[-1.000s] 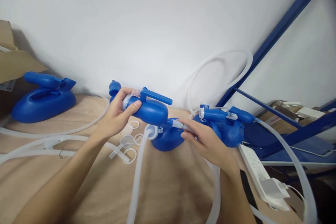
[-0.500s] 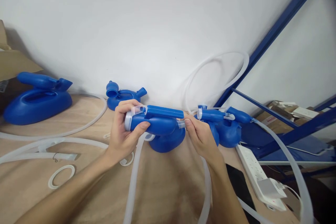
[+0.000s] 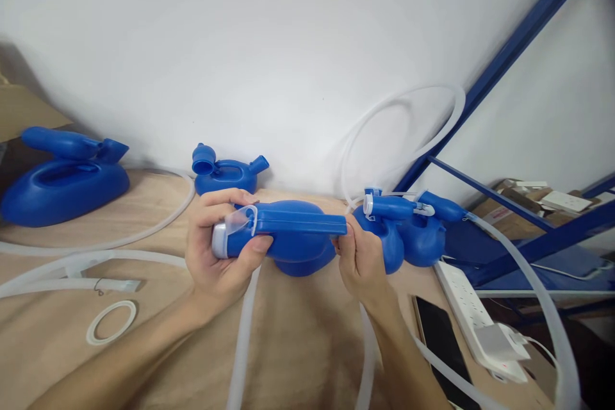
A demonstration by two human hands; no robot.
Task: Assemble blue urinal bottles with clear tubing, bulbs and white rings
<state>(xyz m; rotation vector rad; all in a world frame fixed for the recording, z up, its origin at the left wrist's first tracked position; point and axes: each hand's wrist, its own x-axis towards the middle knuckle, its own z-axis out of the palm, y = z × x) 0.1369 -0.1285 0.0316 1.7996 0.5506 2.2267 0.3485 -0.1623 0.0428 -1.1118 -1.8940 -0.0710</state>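
My left hand [image 3: 218,250] is wrapped round the left end of a blue plastic urinal head [image 3: 288,225], thumb in front and fingers behind. A translucent white cap [image 3: 220,241] with a clear strap closes that end. At the opposite end, my right hand [image 3: 362,256] is closed, fingertips pressed together against the blue piece. The tube end between these fingers is now mostly hidden. A translucent tube [image 3: 368,359] shows below my right wrist. Directly behind the held piece stands a blue urinal bottle [image 3: 305,267], partly covered.
Blue urinal bottles stand left [image 3: 67,189], at the back [image 3: 230,177] and right [image 3: 423,240]. A looped hose [image 3: 461,102] leans on the wall. A white ring [image 3: 111,323], a phone [image 3: 444,346] and a power strip [image 3: 468,307] lie on the table, beside a blue metal frame [image 3: 509,45].
The urinal head has turned and shifted slightly left, its flat top bar now facing me. The clear tube end, visible by my right fingers before, is now hidden behind it.
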